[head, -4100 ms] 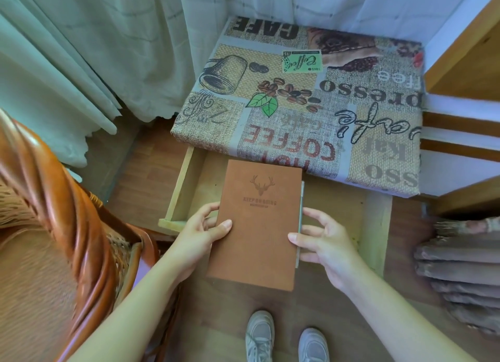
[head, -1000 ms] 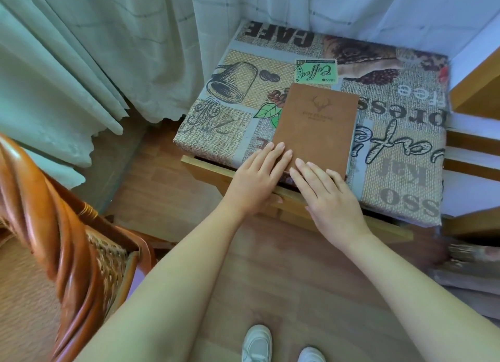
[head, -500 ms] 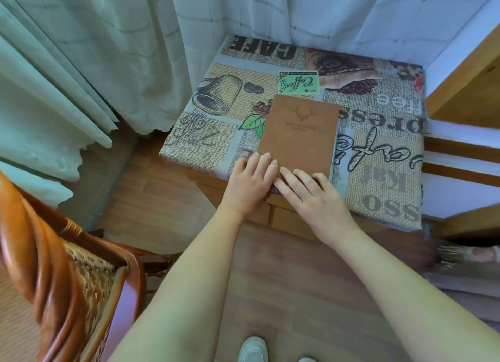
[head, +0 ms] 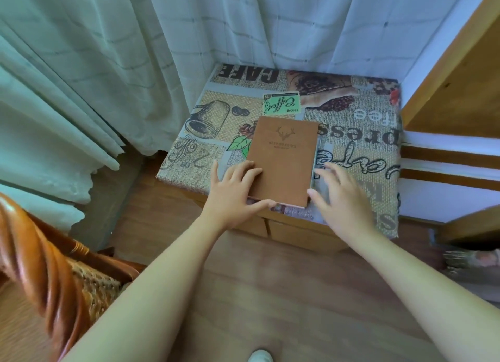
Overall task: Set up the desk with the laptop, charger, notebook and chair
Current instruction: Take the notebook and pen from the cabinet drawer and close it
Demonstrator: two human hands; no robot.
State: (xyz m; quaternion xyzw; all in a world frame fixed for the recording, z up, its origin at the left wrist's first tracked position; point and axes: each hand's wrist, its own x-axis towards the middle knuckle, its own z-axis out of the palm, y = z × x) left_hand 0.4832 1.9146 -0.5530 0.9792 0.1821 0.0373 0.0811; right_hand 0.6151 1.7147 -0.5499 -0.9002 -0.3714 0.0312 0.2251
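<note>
A brown notebook [head: 284, 158] with a deer-head stamp lies on the small desk, which is covered by a coffee-print cloth [head: 359, 145]. The notebook's near edge sits at the desk's front edge. My left hand [head: 232, 196] holds its near-left corner, fingers on the cover and thumb along the near edge. My right hand [head: 338, 199] has spread fingers at the near-right corner, the thumb touching the edge. The wicker chair [head: 40, 267] with its orange-brown frame stands at the lower left. No laptop or charger is in view.
The desk's wooden drawer fronts [head: 297, 231] sit flush below the cloth. Pale curtains [head: 108, 63] hang behind and to the left. A wooden frame [head: 460, 77] rises on the right. Wood floor lies between me and the desk, with my shoe [head: 259, 356] at the bottom.
The notebook came out of the open drawer onto the desk. Both hands pushed the drawer closed. They have now moved apart to the notebook's two near corners.
</note>
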